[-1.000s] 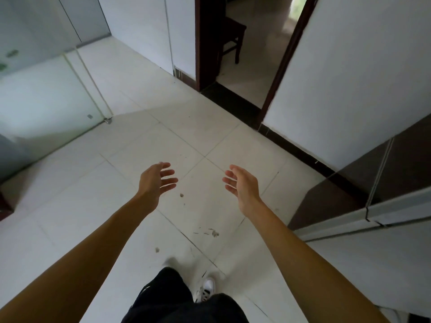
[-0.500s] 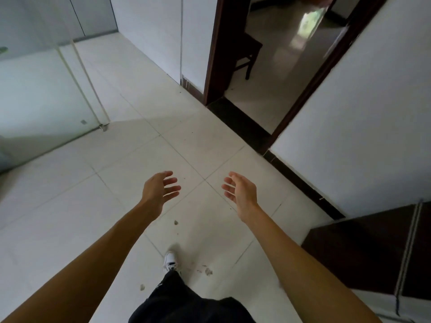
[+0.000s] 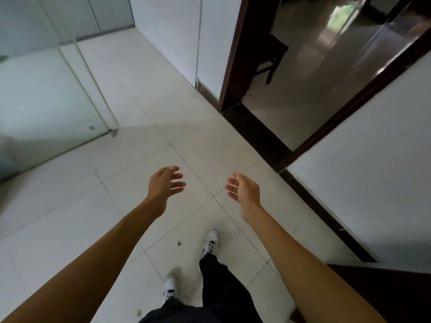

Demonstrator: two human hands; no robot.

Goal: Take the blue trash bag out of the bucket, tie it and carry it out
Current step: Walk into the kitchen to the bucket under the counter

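Note:
Neither the blue trash bag nor the bucket is in view. My left hand (image 3: 166, 183) and my right hand (image 3: 245, 191) are stretched out in front of me over the white tiled floor, palms facing each other. The fingers of both are relaxed and hold nothing. A gap of floor lies between the two hands.
A dark-framed doorway (image 3: 235, 66) opens ahead on the right, with a dark threshold strip (image 3: 256, 134) and a wooden chair (image 3: 271, 57) beyond it. A glass partition (image 3: 42, 89) stands on the left. A white wall (image 3: 373, 171) with dark skirting runs along the right. My feet in white shoes (image 3: 211, 243) stand below.
I have walked forward toward the doorway, which now sits nearer and larger. Both hands stay stretched out and empty. My right foot has stepped ahead.

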